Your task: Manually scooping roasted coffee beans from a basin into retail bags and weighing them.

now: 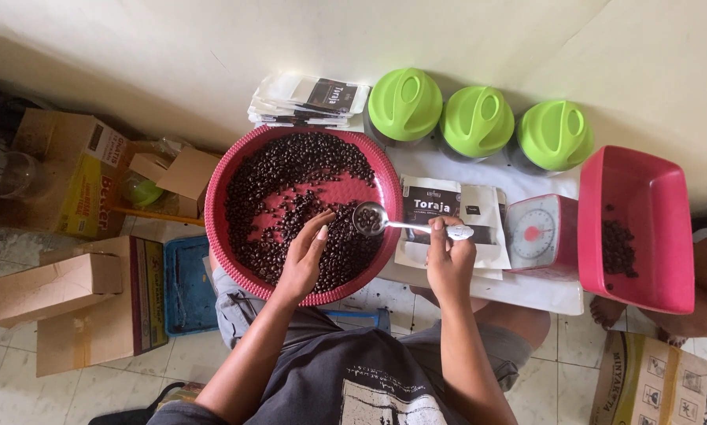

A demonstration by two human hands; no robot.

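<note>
Two hands are working over the beans. Right hand [450, 264] is pinching the handle of a metal spoon [385, 221], bowl loaded w/ coffee beans and hovering at approx 3 o'clock on the round red tray [235, 169]. Left hand [306, 256] is lying in the beans, fingers loosely spread, thumb at the spoon bowl. Printed pouches [448, 212] are lying just beside the rim at 3 o'clock, red scale [544, 232] and its red tub [644, 185] beyond; three green-lidded jars [479, 122] at 1 o'clock. Risk, imo: spoon tipping past the rim would be scattering beans onto the floor.
</note>
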